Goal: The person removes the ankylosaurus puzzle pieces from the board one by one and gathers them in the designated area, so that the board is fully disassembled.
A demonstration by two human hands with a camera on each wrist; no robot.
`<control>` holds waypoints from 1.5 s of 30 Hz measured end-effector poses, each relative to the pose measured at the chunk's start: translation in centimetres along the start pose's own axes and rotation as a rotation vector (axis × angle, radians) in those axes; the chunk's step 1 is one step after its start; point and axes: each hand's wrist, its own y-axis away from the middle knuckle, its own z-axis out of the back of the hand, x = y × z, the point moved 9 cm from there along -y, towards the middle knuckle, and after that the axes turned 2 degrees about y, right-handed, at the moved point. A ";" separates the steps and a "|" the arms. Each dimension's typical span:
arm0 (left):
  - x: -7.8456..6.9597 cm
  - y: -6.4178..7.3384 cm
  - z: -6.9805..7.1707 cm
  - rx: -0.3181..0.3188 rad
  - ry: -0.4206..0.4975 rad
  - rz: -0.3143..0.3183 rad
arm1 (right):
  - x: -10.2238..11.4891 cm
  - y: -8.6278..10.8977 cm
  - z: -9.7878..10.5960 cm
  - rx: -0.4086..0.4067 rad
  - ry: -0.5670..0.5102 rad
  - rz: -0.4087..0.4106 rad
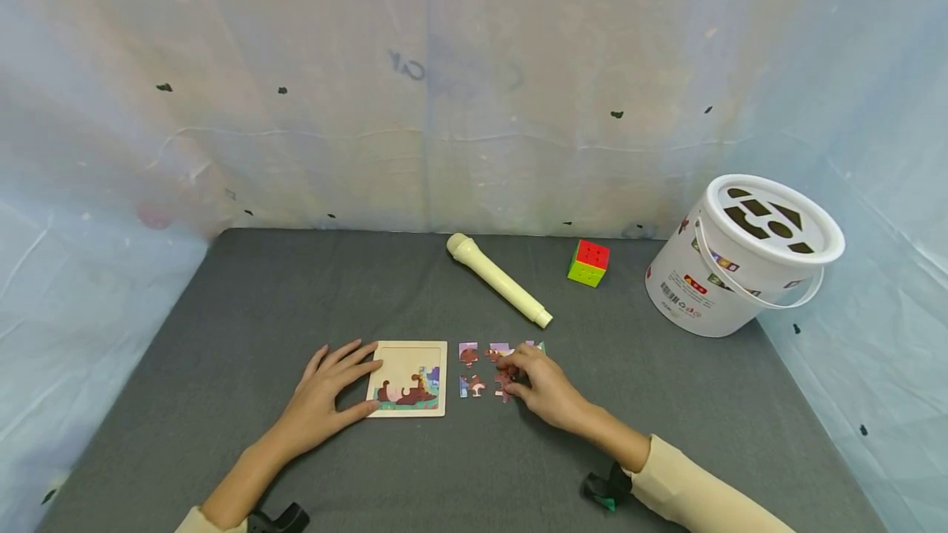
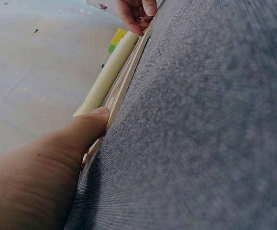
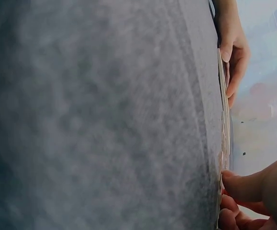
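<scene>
Head cam: puzzle tray [image 1: 391, 359] lies flat on the grey counter [image 1: 333, 290], lower part filled w/ a picture, upper part bare wood. My L grip [image 1: 326, 391] is at its left side, fingers spread apart, tips on the edge; steadying it, I'd say. Loose pcs [image 1: 471, 387] lie just right of the tray in two rows. My R grip [image 1: 550, 391] is over the right-hand ones, fingers bent, thumb and index close about a reddish pc [image 1: 502, 387]; can't tell if they're clamped on it or only touching. Step in hand, my read: picking the next pc, tray approx. half done. Next move calls for a firm pinch, a lift clear of the neighbours, then a carry left to the bare wood, turned so the tabs match. Beyond the work: cream mic-shaped stick [image 1: 499, 280], cube [image 1: 588, 262], white bucket [image 1: 681, 294].

L wrist cam: tray's edge-on, L grip's thumb pressing its rim. R grip is past the far end, no pc I can make out in it.

R wrist cam: R grip's thumb and fingers are bent low at the counter, nearly meeting; too blurred to confirm a hold. L grip's at the tray's far end.
</scene>
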 end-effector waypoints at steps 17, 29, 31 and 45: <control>-0.1 0.0 0.0 0.000 -0.007 0.002 | 0.5 0.3 0.1 0.019 0.057 0.023; 0.0 0.1 0.0 -0.001 -0.007 -0.001 | 0.9 0.4 0.0 0.008 0.108 0.031; 0.0 0.1 0.0 -0.003 -0.008 -0.002 | 0.8 0.4 -0.1 0.009 0.109 0.034; -0.2 -0.1 0.0 -0.002 -0.002 -0.007 | 3.4 -2.6 -0.3 0.044 0.099 0.081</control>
